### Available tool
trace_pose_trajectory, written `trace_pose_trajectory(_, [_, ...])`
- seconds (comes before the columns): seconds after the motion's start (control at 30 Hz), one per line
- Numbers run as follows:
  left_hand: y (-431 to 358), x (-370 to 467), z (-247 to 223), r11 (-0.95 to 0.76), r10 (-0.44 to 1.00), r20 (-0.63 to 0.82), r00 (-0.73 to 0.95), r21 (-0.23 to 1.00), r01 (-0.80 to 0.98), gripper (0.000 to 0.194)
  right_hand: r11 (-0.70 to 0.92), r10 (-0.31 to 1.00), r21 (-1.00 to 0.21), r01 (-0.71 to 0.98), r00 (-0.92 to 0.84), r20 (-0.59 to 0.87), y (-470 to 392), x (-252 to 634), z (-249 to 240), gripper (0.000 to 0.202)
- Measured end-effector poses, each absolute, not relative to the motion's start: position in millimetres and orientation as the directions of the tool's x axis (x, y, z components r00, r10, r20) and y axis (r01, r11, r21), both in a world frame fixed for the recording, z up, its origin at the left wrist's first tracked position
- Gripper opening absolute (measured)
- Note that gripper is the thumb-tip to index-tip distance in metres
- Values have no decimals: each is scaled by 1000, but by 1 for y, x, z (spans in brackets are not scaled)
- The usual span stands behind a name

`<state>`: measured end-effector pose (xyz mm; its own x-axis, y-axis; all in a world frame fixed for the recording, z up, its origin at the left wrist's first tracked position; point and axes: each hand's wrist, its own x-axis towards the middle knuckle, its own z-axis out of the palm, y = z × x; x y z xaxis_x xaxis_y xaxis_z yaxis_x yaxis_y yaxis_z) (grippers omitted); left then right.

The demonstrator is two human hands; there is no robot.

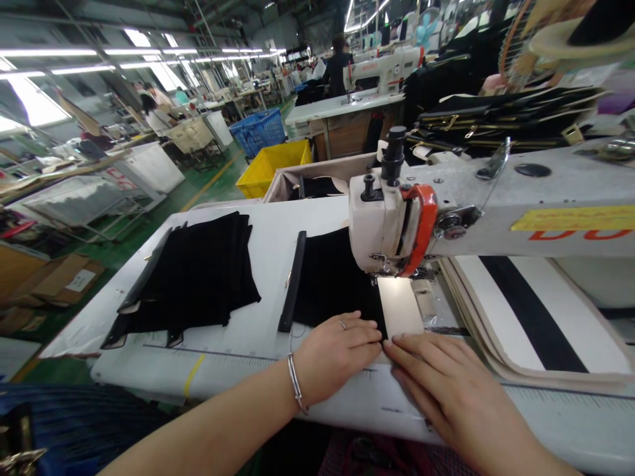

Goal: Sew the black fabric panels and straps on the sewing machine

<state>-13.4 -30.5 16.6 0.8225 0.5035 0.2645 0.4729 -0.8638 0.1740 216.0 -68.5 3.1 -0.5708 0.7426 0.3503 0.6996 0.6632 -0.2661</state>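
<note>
A white sewing machine [377, 225] with an orange guard has its needle area over the edge of a black fabric piece [327, 277]. This piece has a dark strip with a zipper pull [292, 281] at its left end. A cream panel [399, 304] adjoins it on the right, under the machine light. My left hand [342, 350] lies flat on the black fabric's near edge, with a ring and a bracelet on. My right hand [441, 377] rests on the near end of the cream panel, fingers extended, fingertips close to my left hand.
Black pieces [193, 274] are stacked on the white table [268, 231] at the left. Cream panels with a black stripe [536, 311] lie at the right. Beyond stand a yellow crate [272, 165], a blue crate [258, 129] and a person in dark clothing [338, 69].
</note>
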Motion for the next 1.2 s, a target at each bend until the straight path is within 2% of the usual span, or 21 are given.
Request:
trace_pose_trajectory(0.5, [27,-14,14,-844,536,204,819,151,515,21,631,774,-231,741,-581,251,-22,208,9,39])
trace_pose_trajectory(0.87, [55,-8,13,-776,630,284,723,179,605,19,605,787,-170,778,-552,275,-3,203,0,45])
trace_pose_trajectory(1.2, [59,-9,8,-701,713,218,667,210,681,19,579,805,-178,796,-524,280,0,199,-3,45])
